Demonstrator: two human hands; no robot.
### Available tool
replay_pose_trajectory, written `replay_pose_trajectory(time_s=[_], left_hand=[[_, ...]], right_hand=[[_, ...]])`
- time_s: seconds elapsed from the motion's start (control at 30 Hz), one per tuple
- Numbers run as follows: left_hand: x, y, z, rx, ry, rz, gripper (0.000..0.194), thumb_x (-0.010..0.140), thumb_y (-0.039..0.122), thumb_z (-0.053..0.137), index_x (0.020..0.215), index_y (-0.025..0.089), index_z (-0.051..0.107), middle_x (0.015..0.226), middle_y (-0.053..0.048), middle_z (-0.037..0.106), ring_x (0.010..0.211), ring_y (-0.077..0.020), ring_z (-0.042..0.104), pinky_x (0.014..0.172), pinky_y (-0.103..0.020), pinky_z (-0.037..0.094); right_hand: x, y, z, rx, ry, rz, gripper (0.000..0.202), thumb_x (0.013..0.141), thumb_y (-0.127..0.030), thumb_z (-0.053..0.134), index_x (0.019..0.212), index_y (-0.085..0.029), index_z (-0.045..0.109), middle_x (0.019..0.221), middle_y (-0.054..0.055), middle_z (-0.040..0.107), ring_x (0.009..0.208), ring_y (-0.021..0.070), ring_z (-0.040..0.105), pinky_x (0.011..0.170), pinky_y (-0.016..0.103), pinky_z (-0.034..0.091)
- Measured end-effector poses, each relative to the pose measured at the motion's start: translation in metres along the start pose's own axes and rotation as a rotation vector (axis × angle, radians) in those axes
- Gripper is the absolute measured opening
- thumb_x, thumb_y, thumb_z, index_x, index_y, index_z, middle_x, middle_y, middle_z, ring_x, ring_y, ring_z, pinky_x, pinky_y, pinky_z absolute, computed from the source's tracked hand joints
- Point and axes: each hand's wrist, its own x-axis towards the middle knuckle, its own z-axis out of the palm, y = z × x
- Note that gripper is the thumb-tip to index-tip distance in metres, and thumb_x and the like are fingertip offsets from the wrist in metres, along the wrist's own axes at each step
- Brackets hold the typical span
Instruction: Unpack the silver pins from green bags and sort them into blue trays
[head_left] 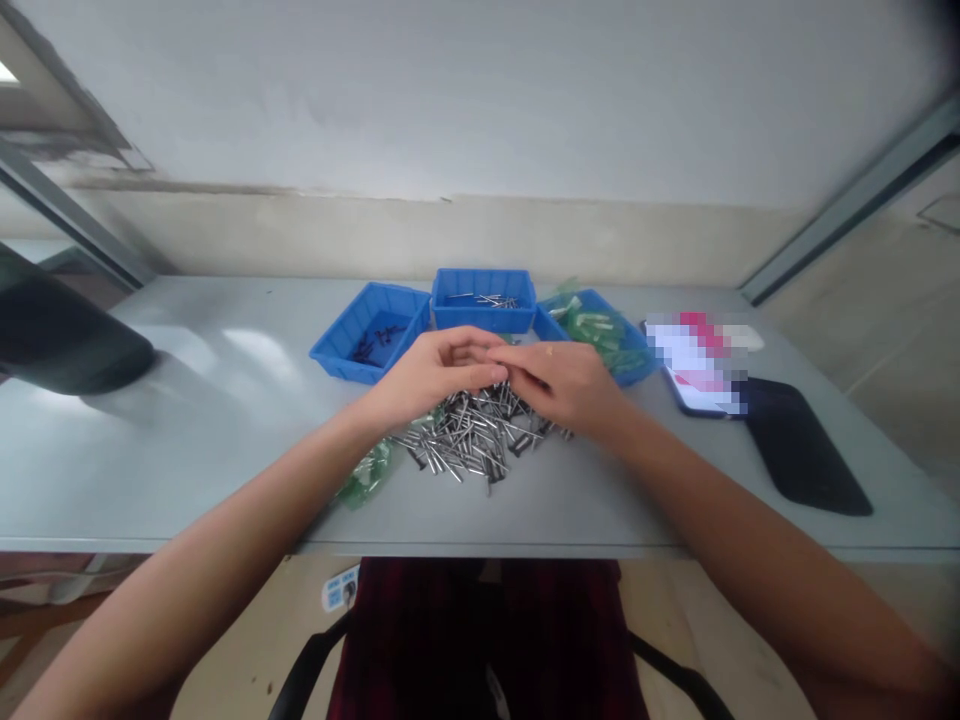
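My left hand (435,372) and my right hand (566,385) meet above a heap of loose, thin silver metal pins (472,435), some with dark ends, like pop rivets or screws. The left fingers curl inward, the thumb pointing right. The right fingers are bent together against the left fingertips. Whatever lies between the fingertips is hidden or too small to make out. Beneath my left wrist is a crumpled green plastic bag (366,475). Just beyond the hands stands a blue bin (484,318) with a few silver pins inside.
A left blue bin (337,345) holds small dark pieces; a right blue bin (637,370) holds green plastic packets (596,325). Farther right lie a lit phone (694,370) and a black flat object (806,445). A dark cylinder (67,330) is at the left. The grey table's front edge (487,550) is near me.
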Motion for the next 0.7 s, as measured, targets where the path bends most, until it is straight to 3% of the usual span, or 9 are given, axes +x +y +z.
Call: replay_pose_trajectory(time_s=[0.7], left_hand=[[-0.0001,-0.002,0.0014,-0.056,0.001,0.008,0.024,0.079,0.031,0.072,0.098,0.017,0.068,0.085,-0.003,0.065,0.072,-0.0098,0.055,0.068,-0.023,0.045]], right_hand=[[0.0024,-0.0021,0.0003,-0.086,0.113,0.007,0.014,0.09,-0.022,0.052,0.092,-0.023,0.065,0.065,-0.003,0.068,0.058,0.01,0.062,0.059,0.021,0.045]])
